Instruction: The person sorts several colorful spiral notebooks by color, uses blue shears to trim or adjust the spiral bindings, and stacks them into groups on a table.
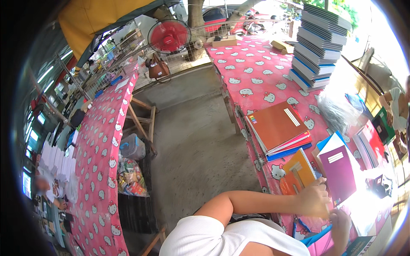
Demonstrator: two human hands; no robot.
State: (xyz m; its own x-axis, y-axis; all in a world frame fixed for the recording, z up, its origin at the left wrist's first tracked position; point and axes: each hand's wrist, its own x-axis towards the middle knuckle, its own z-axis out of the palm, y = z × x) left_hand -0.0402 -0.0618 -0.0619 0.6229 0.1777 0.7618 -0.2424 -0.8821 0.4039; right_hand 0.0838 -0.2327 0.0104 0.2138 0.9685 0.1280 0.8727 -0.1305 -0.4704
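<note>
Lying over the pink tablecloth (256, 59) just beside the curled left hand (314, 199), the purple notebook (339, 170) seems placed for easy reach, like the brown notebook (275, 126) atop its stack, though whether that hand or the right hand (340, 225) grips anything cannot be told.

Purple ntbk (339, 175) w/ white label lies cover up nr hands (314, 199).
</note>
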